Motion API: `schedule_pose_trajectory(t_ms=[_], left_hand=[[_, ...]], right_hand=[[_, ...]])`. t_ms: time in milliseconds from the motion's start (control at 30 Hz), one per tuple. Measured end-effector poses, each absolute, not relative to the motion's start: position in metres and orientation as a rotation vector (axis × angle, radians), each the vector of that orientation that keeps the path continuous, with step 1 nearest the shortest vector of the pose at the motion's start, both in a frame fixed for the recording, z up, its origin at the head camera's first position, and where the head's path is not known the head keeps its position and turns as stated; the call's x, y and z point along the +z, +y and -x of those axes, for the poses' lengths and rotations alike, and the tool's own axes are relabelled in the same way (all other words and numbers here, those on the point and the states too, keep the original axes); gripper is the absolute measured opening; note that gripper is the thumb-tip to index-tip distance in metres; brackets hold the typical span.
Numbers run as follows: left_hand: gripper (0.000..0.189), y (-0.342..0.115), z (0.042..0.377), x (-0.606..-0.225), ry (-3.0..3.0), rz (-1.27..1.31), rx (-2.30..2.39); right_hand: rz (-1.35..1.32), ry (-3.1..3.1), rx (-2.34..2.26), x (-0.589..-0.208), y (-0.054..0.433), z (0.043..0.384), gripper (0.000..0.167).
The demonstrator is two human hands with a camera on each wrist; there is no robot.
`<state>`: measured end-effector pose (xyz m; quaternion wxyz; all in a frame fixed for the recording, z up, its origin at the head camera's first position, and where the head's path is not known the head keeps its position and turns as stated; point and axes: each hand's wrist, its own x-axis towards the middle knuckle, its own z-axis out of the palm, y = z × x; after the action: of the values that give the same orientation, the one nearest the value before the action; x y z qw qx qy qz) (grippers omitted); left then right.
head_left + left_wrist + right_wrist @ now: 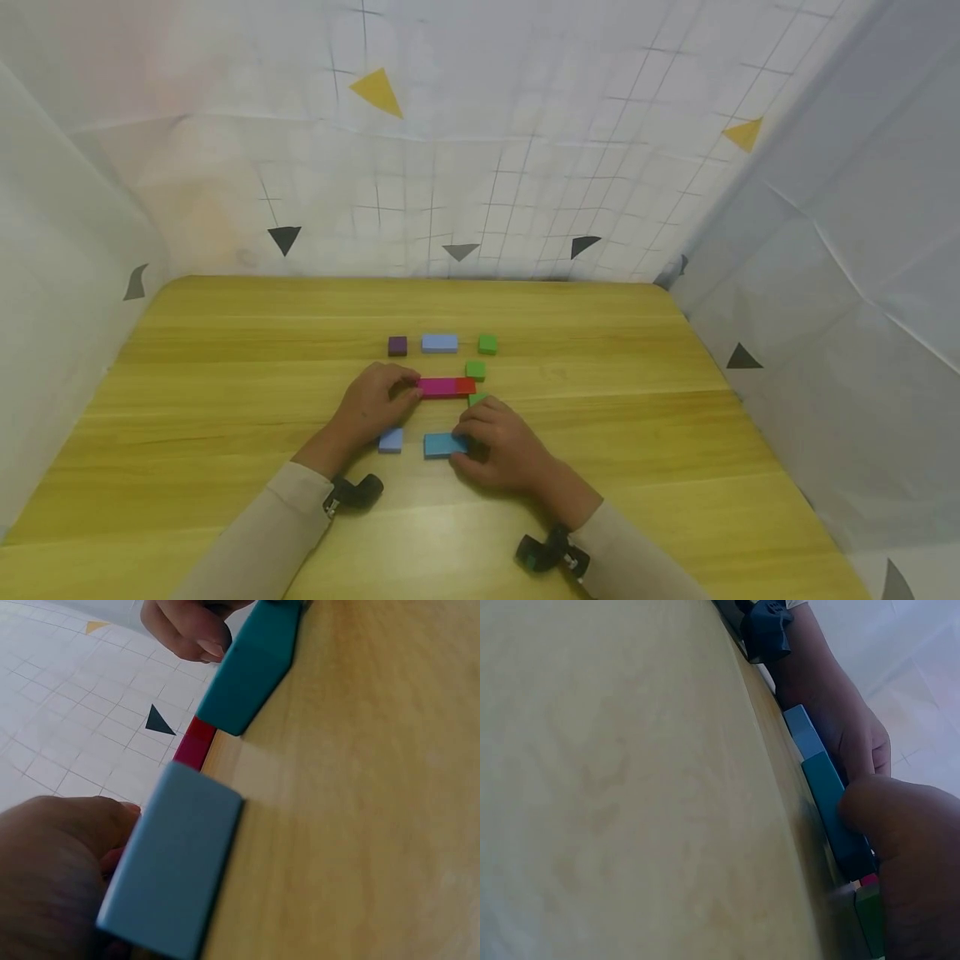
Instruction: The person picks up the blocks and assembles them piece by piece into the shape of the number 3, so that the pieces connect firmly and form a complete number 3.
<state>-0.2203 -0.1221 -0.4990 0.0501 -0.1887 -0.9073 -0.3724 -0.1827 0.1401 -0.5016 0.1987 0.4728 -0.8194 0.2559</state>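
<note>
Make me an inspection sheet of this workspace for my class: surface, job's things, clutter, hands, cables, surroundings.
Surface: wood-grain table.
Job's things: magenta block, red block at its right end; blue block nearer the person; near pale blue block; purple block, far pale blue block and a green block in the far row.
Clutter: nothing seen besides blocks.
Hands: left hand pinches the magenta block's left end; right hand grips the blue block's right end.
Cables: nothing seen.
Surroundings: pale sheets, with gridlines and triangles behind.

Back row: three blocks (439,343) on table (600,358); mid-table block (437,387) right of left hand (378,402); front-right block (439,446) left of right hand (506,446).
</note>
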Motion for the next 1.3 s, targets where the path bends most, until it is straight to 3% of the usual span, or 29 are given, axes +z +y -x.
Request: schedule_pose_trajectory(t_ms=[1100, 1300], left_hand=[[0.034, -0.124, 0.219, -0.498, -2.734, 0.531, -1.202], [0.025, -0.126, 0.217, -0.490, -2.744, 0.552, -1.046]], right_hand=[[-1.319, -2.311, 0.713, -0.502, 0.140, 0.183, 0.027], [-1.319, -2.310, 0.701, -0.500, 0.137, 0.181, 0.026]])
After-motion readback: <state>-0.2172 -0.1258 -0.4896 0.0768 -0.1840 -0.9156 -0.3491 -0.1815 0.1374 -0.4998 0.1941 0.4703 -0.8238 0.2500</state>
